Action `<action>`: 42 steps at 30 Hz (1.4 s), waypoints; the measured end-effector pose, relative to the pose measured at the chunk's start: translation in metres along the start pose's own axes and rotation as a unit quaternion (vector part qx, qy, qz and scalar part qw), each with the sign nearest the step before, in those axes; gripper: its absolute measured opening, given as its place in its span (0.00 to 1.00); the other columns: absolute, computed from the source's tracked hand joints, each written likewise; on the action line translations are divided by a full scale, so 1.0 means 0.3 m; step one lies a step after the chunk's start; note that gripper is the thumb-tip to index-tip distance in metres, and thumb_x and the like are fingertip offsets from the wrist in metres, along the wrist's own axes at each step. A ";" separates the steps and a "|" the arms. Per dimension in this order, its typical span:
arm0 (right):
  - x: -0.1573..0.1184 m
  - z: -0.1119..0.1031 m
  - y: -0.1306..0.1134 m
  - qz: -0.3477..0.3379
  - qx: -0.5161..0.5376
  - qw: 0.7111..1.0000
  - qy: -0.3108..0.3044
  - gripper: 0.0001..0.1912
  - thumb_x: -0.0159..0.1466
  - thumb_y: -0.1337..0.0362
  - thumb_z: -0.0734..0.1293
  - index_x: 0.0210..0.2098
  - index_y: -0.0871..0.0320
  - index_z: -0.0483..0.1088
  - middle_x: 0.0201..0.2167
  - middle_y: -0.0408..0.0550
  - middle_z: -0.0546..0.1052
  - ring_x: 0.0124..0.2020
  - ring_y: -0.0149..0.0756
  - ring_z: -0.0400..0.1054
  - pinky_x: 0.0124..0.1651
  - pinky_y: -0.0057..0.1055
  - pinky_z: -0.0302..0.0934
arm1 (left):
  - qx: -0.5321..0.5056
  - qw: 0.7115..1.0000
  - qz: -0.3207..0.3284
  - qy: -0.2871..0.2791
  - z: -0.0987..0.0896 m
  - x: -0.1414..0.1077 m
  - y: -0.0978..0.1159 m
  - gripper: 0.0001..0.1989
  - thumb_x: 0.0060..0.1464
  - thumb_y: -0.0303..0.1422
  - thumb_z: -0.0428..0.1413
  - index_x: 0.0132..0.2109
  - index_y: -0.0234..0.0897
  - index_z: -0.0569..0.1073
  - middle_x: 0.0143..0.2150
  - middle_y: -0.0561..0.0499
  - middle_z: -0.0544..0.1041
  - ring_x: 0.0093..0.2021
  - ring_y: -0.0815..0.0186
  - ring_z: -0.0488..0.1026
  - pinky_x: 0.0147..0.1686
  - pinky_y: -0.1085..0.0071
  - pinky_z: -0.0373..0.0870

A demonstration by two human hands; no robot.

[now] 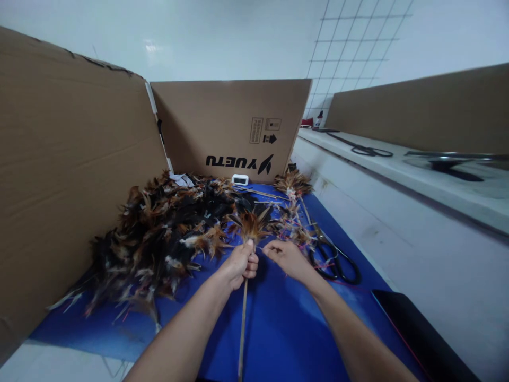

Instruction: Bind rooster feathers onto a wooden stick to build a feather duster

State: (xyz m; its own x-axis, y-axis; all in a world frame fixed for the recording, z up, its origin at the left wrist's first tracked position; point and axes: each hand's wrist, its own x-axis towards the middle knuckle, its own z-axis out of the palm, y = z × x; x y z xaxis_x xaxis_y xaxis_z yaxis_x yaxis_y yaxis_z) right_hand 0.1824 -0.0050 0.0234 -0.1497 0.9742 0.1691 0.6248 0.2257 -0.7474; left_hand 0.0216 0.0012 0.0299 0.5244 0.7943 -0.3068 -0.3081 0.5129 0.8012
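Observation:
My left hand [243, 263] is closed around a thin stick [243, 323] whose lower end runs down toward me. At the stick's top a tuft of brown and black feathers [253, 225] fans out just above my fist. Close by on the right, my right hand [287, 257] pinches what looks like a thin thread [259, 247] stretching to the base of the tuft. Its fingertips are pressed together. A big heap of loose feathers [159, 228] lies to the left of my hands.
Black-handled scissors [338, 262] lie right of my right hand, among pink threads. A small white digital display [239, 180] stands at the back. Cardboard panels [178, 116] wall the blue table [286, 329]. A black flat object [417, 323] lies front right. More scissors [369, 150] rest on the ledge.

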 end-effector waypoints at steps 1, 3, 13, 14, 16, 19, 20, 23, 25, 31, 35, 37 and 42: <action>-0.002 0.000 -0.002 -0.004 -0.009 1.000 -0.008 0.11 0.57 0.60 0.59 0.26 0.59 0.70 0.18 0.40 0.68 0.20 0.27 0.56 0.24 0.25 0.50 | 0.005 1.000 0.001 0.002 0.004 -0.002 -0.002 0.21 0.48 0.51 0.49 0.30 0.37 0.55 0.19 0.62 0.52 0.14 0.82 0.42 0.13 0.84 0.37; -0.004 0.000 -0.006 -0.009 -0.028 0.999 -0.019 0.11 0.57 0.61 0.59 0.26 0.59 0.70 0.19 0.40 0.69 0.20 0.27 0.56 0.25 0.25 0.50 | 0.013 1.000 0.002 0.009 0.010 -0.005 -0.005 0.20 0.49 0.51 0.49 0.30 0.37 0.55 0.19 0.61 0.53 0.14 0.83 0.43 0.13 0.84 0.37; -0.015 -0.005 0.000 -0.018 -0.069 0.996 -0.045 0.11 0.57 0.63 0.58 0.27 0.59 0.71 0.19 0.41 0.69 0.20 0.27 0.57 0.24 0.24 0.48 | 0.031 0.995 0.036 0.082 0.014 0.010 -0.024 0.18 0.51 0.47 0.48 0.31 0.36 0.56 0.27 0.55 0.63 0.13 0.84 0.46 0.12 0.83 0.38; -0.016 -0.005 0.002 -0.019 -0.070 0.996 -0.048 0.11 0.57 0.63 0.59 0.27 0.58 0.71 0.18 0.41 0.69 0.20 0.27 0.57 0.24 0.24 0.48 | 0.033 0.995 0.042 0.088 0.014 0.012 -0.028 0.18 0.51 0.47 0.48 0.31 0.36 0.56 0.27 0.55 0.63 0.13 0.84 0.46 0.12 0.83 0.38; -0.018 -0.004 0.002 -0.023 -0.070 0.996 -0.054 0.11 0.57 0.63 0.59 0.27 0.59 0.71 0.17 0.40 0.67 0.19 0.27 0.55 0.24 0.24 0.47 | 0.039 0.993 0.050 0.095 0.015 0.013 -0.034 0.18 0.50 0.47 0.49 0.31 0.35 0.57 0.29 0.54 0.64 0.13 0.85 0.46 0.12 0.83 0.39; -0.019 -0.002 -0.003 -0.023 -0.070 0.995 -0.061 0.11 0.57 0.63 0.59 0.26 0.59 0.71 0.16 0.40 0.66 0.18 0.26 0.54 0.23 0.24 0.46 | 0.053 0.992 0.058 0.096 0.018 0.009 -0.036 0.17 0.52 0.46 0.47 0.33 0.33 0.59 0.32 0.53 0.64 0.14 0.85 0.47 0.12 0.83 0.39; -0.020 -0.002 -0.006 -0.024 -0.072 0.995 -0.061 0.11 0.57 0.63 0.59 0.26 0.59 0.71 0.16 0.40 0.66 0.18 0.26 0.55 0.23 0.23 0.46 | 0.056 0.992 0.061 0.096 0.020 0.007 -0.035 0.17 0.53 0.45 0.47 0.33 0.33 0.59 0.32 0.53 0.64 0.14 0.85 0.47 0.12 0.83 0.39; -0.021 -0.002 -0.014 -0.030 -0.076 0.995 -0.057 0.10 0.56 0.65 0.59 0.24 0.59 0.70 0.17 0.40 0.66 0.19 0.26 0.56 0.23 0.23 0.46 | 0.065 0.991 0.065 0.100 0.025 0.003 -0.032 0.17 0.53 0.45 0.46 0.34 0.33 0.60 0.32 0.53 0.63 0.13 0.85 0.47 0.12 0.82 0.40; -0.021 -0.001 -0.021 -0.029 -0.074 0.995 -0.057 0.10 0.55 0.65 0.59 0.23 0.59 0.69 0.16 0.40 0.66 0.19 0.26 0.56 0.23 0.23 0.46 | 0.066 0.991 0.065 0.096 0.027 0.003 -0.034 0.18 0.52 0.46 0.47 0.34 0.33 0.60 0.30 0.55 0.62 0.14 0.84 0.47 0.12 0.82 0.39; -0.021 0.015 -0.046 -0.013 -0.066 0.997 -0.046 0.10 0.55 0.65 0.58 0.24 0.59 0.69 0.16 0.39 0.66 0.18 0.26 0.54 0.23 0.23 0.46 | 0.059 0.993 0.054 0.086 0.029 0.010 -0.049 0.19 0.48 0.49 0.50 0.30 0.35 0.57 0.22 0.61 0.52 0.14 0.82 0.46 0.12 0.82 0.39; -0.016 0.031 -0.044 -0.015 -0.081 0.996 -0.020 0.10 0.55 0.66 0.58 0.21 0.60 0.68 0.14 0.39 0.64 0.17 0.25 0.53 0.22 0.23 0.45 | 0.068 0.993 0.042 0.089 0.035 0.009 -0.052 0.20 0.46 0.50 0.51 0.31 0.36 0.58 0.22 0.61 0.53 0.14 0.82 0.47 0.13 0.82 0.39; -0.013 0.038 -0.039 -0.017 -0.088 0.996 -0.015 0.10 0.55 0.66 0.58 0.20 0.60 0.66 0.14 0.38 0.63 0.17 0.25 0.53 0.21 0.23 0.44 | 0.074 0.992 0.039 0.093 0.038 0.009 -0.055 0.21 0.46 0.50 0.51 0.31 0.36 0.58 0.22 0.60 0.53 0.14 0.82 0.47 0.13 0.82 0.39; -0.013 0.050 -0.040 -0.020 -0.091 0.995 -0.021 0.11 0.55 0.66 0.57 0.19 0.60 0.66 0.13 0.38 0.63 0.16 0.25 0.53 0.21 0.24 0.44 | 0.088 0.990 0.049 0.103 0.040 0.013 -0.067 0.22 0.45 0.51 0.51 0.31 0.36 0.58 0.21 0.60 0.54 0.14 0.82 0.48 0.13 0.82 0.40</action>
State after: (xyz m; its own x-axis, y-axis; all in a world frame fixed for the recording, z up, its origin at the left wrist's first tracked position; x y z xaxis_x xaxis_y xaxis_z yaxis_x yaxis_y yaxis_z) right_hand 0.1639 -0.0115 0.0220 -0.2072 0.9640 0.1666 0.7452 0.2658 -0.6116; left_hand 0.0395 -0.0098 0.0188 0.3199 0.8967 -0.3061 -0.1969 0.3789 0.9042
